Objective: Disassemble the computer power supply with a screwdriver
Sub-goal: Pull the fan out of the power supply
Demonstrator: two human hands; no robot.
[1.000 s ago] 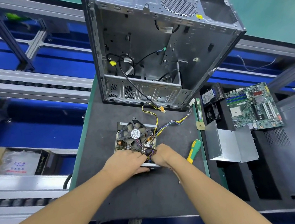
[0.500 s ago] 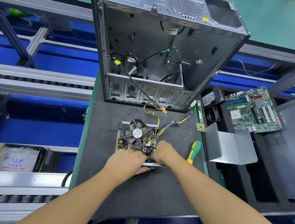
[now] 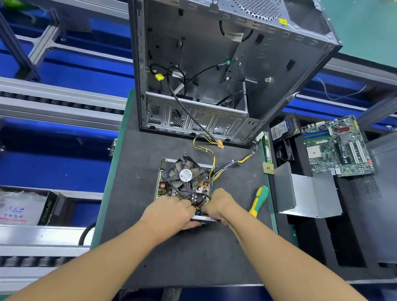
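**Head view, looking down on a dark-matted bench (image 3: 180,259).** The power supply (image 3: 166,191), lid off and circuit board exposed, lies flat near the middle of the bench. It sits just in front of an open computer case (image 3: 206,50) standing at the far edge. A black fan (image 3: 185,175) rests tilted on top of the board. Yellow and dark wires (image 3: 231,165) run from the right side of the power supply toward the near right corner of the case.

Both bare hands meet at the near end of the power supply. The left hand (image 3: 167,210) covers the near left corner, its fingers curled onto the board and its thumb under the metal base plate, gripping it. The right hand (image 3: 219,203) grips the near right corner, its fingers curled inward toward a small knot of dark wiring between the two hands. Its fingertips are hidden, so exactly what they pinch cannot be told.

The screwdriver (image 3: 257,200), with a green and yellow handle, lies on the bench just to the right of the right hand; neither hand touches it.

Past the right edge of the bench, a black foam tray (image 3: 346,244) carries three parts:
- a bent grey metal cover (image 3: 306,195)
- a green motherboard (image 3: 335,147) beyond the cover
- a hard drive (image 3: 282,128) beside the case

A cardboard box (image 3: 13,208) sits among the rails at far left.
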